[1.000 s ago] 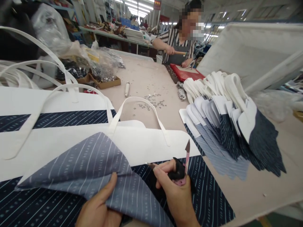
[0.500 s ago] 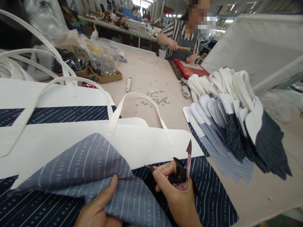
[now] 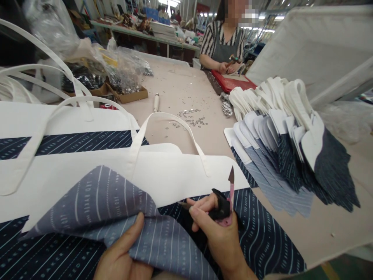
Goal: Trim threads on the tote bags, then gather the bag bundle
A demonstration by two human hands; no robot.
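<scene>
A dark blue striped and lettered fabric panel (image 3: 271, 229) with a white upper band (image 3: 171, 171) and a sewn-on white strap handle (image 3: 186, 126) lies before me. Part of it is turned up, showing its grey-blue reverse side (image 3: 107, 198). My left hand (image 3: 125, 252) pinches this folded cloth, thumb on top and fingers underneath. Over the dark cloth, my right hand (image 3: 218, 233) is closed around a pink-and-black pointed tool (image 3: 224, 208). One leaf-shaped dark tip points up; another narrow tip shows beyond the fingers. How the two tips join is hidden by the hand.
At right lies a fanned stack of strapped fabric pieces (image 3: 279, 144). Small metal rings (image 3: 195, 118) are scattered beside a pale-handled tool (image 3: 156, 103). Cardboard trays (image 3: 136, 95) of metal parts stand at left. Across the table, a person (image 3: 221, 50) works at a red pad (image 3: 233, 81).
The folded cloth's peak has shifted left and slightly down. Both my hands keep their grips. The other person's hammer has moved from raised to held low above the red pad.
</scene>
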